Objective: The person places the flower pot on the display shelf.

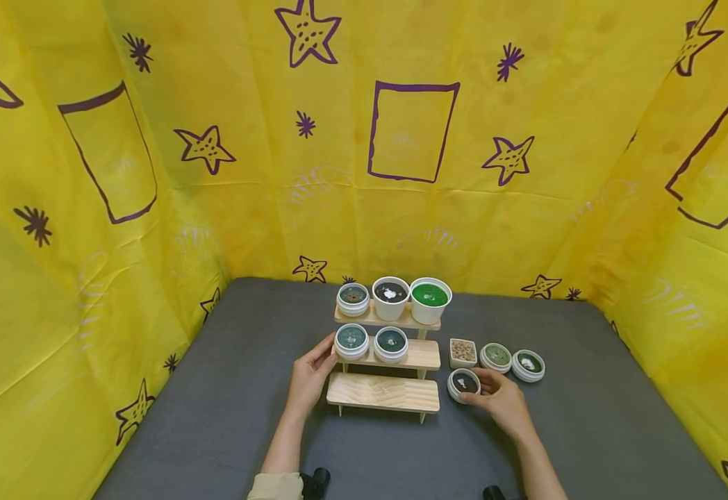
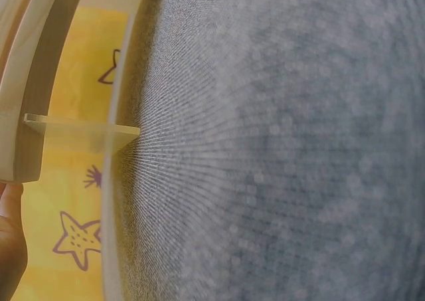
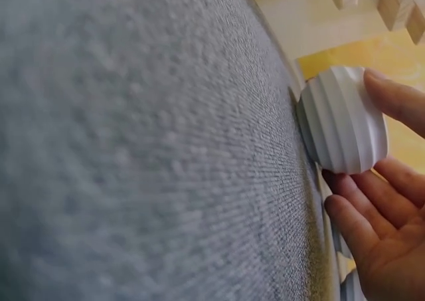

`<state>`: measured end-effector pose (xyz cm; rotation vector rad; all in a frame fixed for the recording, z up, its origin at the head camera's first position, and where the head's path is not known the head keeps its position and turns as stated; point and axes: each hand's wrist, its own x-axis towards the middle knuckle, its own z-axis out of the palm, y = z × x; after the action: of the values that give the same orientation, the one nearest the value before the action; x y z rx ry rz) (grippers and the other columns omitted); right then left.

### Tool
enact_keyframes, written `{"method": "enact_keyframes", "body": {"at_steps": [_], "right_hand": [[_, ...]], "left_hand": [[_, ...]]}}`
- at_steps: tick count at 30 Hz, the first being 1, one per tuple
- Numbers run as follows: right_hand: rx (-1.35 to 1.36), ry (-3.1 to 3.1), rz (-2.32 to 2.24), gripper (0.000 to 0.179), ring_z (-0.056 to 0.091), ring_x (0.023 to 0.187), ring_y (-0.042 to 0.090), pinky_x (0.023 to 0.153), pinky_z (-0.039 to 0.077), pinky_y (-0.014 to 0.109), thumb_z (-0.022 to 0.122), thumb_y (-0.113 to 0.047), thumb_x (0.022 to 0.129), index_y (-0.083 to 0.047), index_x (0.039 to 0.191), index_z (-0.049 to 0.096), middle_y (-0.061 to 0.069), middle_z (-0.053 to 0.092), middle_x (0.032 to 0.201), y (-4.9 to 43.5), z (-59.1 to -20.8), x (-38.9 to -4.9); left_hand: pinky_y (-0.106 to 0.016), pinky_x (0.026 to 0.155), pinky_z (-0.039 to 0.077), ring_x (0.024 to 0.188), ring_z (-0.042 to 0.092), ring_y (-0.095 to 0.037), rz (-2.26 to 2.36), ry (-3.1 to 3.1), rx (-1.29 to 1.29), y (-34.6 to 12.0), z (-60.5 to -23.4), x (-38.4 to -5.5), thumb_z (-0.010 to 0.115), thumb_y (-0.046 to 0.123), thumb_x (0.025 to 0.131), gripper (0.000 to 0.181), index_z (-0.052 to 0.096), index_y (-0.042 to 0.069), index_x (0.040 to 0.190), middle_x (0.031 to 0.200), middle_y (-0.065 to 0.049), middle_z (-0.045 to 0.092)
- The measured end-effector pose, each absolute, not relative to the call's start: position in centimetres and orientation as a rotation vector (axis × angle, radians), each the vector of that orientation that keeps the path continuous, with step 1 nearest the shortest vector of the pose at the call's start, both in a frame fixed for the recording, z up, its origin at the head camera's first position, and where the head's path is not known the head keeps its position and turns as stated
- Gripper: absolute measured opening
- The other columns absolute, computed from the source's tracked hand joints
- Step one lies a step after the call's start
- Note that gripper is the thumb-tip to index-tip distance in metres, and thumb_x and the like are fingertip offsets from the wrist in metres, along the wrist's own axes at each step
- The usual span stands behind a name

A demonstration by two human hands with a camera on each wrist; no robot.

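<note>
My right hand holds a small white ribbed pot between thumb and fingers. Its dark filling with a pale mark shows in the head view, right of a three-tier wooden stand. At the stand's left side is my left hand, its fingertips against the middle tier's end, close to a ribbed pot with teal filling; whether they grip is hidden. Beside that stands a dark green-filled pot. The top tier bears a brown-centred pot, a black-filled cup and a green-filled cup.
Right of the stand, on the grey table, are a square dish of beige bits, a light green-filled pot and a dark green-filled pot with a white patch. Yellow patterned cloth encloses the table's back and sides.
</note>
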<state>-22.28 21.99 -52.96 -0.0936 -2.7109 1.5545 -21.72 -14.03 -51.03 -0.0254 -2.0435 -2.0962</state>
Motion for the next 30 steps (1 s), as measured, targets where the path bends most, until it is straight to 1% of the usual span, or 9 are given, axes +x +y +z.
{"method": "enact_keyframes", "body": {"at_steps": [3,8,11,14,16,18,23,26,30], "right_hand": [[-0.082,-2.721,1.559,0.062,0.068,0.098,0.011,0.079,0.052,0.012,0.090,-0.021,0.069,-0.003,0.123,0.066,0.019,0.071,0.119,22.1,-53.0,-22.5],[-0.075,-2.726,1.558,0.061,0.068,0.097,0.011,0.079,0.053,0.013,0.090,-0.021,0.069,-0.003,0.123,0.066,0.019,0.072,0.118,22.2,-53.0,-22.6],[-0.063,-2.729,1.544,0.062,0.069,0.098,0.014,0.079,0.053,0.013,0.090,-0.021,0.069,-0.002,0.123,0.066,0.020,0.072,0.118,22.1,-52.9,-22.6],[-0.048,-2.717,1.549,0.061,0.070,0.100,0.017,0.079,0.053,0.013,0.089,-0.021,0.070,-0.001,0.123,0.066,0.020,0.072,0.118,22.0,-52.8,-22.6],[-0.042,-2.705,1.554,0.060,0.070,0.099,0.016,0.080,0.053,0.013,0.089,-0.021,0.071,-0.001,0.123,0.066,0.021,0.072,0.117,22.0,-52.7,-22.5],[-0.050,-2.691,1.566,0.059,0.070,0.099,0.015,0.080,0.053,0.012,0.088,-0.020,0.072,0.000,0.123,0.066,0.021,0.072,0.117,21.9,-52.4,-22.4],[-0.079,-2.652,1.592,0.058,0.068,0.094,0.004,0.079,0.053,0.011,0.087,-0.020,0.074,-0.001,0.124,0.066,0.021,0.071,0.118,21.8,-51.5,-22.1],[-0.073,-2.613,1.594,0.057,0.064,0.091,-0.004,0.079,0.053,0.009,0.087,-0.022,0.075,-0.002,0.124,0.066,0.020,0.071,0.118,21.7,-50.8,-22.0],[-0.060,-2.562,1.608,0.057,0.063,0.092,-0.007,0.080,0.052,0.007,0.086,-0.023,0.075,-0.005,0.125,0.066,0.019,0.071,0.118,21.5,-49.8,-21.9]], "left_hand": [[-0.004,0.099,0.045,0.127,0.053,-0.004,-2.101,-2.041,-0.023,-14.0,-51.0,-21.7,0.059,-0.004,0.094,0.046,0.051,-0.006,0.139,0.147,-0.021,0.050],[-0.004,0.099,0.045,0.118,0.054,0.009,-2.102,-2.038,-0.033,-14.0,-51.0,-21.7,0.059,-0.004,0.094,0.046,0.051,-0.006,0.139,0.147,-0.022,0.050],[-0.004,0.098,0.045,0.114,0.054,0.014,-2.104,-2.033,-0.039,-14.0,-51.0,-21.7,0.059,-0.005,0.094,0.046,0.051,-0.007,0.139,0.147,-0.023,0.050],[-0.004,0.097,0.045,0.112,0.054,0.015,-2.104,-2.029,-0.041,-13.9,-51.0,-21.7,0.059,-0.005,0.094,0.046,0.051,-0.007,0.139,0.146,-0.023,0.050],[-0.003,0.097,0.045,0.112,0.054,0.016,-2.100,-2.030,-0.043,-13.9,-50.9,-21.7,0.059,-0.005,0.094,0.046,0.051,-0.007,0.138,0.146,-0.023,0.050],[-0.004,0.097,0.045,0.114,0.055,0.013,-2.097,-2.032,-0.038,-13.9,-50.9,-21.6,0.059,-0.005,0.093,0.046,0.052,-0.007,0.138,0.146,-0.023,0.051],[-0.004,0.097,0.045,0.115,0.055,0.012,-2.103,-2.027,-0.035,-13.9,-51.0,-21.6,0.060,-0.005,0.093,0.046,0.051,-0.008,0.138,0.146,-0.023,0.051],[-0.004,0.097,0.045,0.112,0.054,0.016,-2.108,-2.023,-0.042,-14.0,-51.0,-21.7,0.060,-0.005,0.093,0.046,0.051,-0.008,0.138,0.146,-0.024,0.050],[-0.004,0.097,0.045,0.115,0.055,0.012,-2.107,-2.030,-0.039,-14.1,-51.1,-21.8,0.060,-0.004,0.094,0.046,0.051,-0.007,0.138,0.146,-0.024,0.050]]}}
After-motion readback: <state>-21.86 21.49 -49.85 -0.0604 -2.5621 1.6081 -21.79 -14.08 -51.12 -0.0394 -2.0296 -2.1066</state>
